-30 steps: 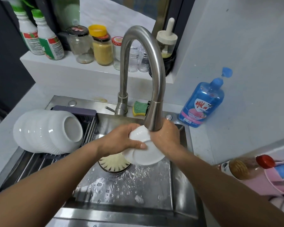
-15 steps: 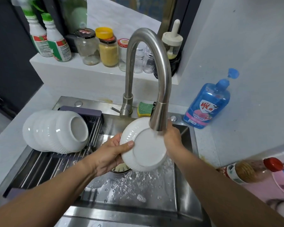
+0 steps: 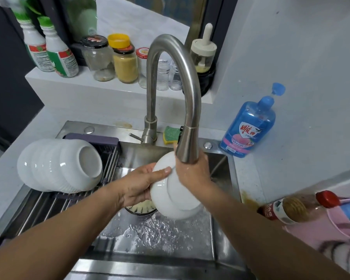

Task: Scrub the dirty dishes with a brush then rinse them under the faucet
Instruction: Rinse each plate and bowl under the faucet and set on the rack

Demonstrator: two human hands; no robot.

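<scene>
Both my hands hold a white bowl (image 3: 170,195) under the steel faucet (image 3: 187,142), over the sink (image 3: 154,237). The bowl is turned with its base and foot ring toward me. My left hand (image 3: 137,184) grips its left side, thumb across the outside. My right hand (image 3: 192,174) holds its far right edge, partly hidden behind the faucet head. Water splashes on the sink floor below. No brush is in view.
Several white bowls (image 3: 59,164) lie stacked on their sides on the drying rack (image 3: 49,203) at left. A green-yellow sponge (image 3: 171,135) sits behind the faucet, a blue soap bottle (image 3: 249,128) at right, jars on the ledge (image 3: 109,81), a red-capped bottle (image 3: 297,207) at right.
The bowl has been turned and tilted under the faucet: its base, facing me half a second ago, now angles to the lower right. My right hand has come further over its top.
</scene>
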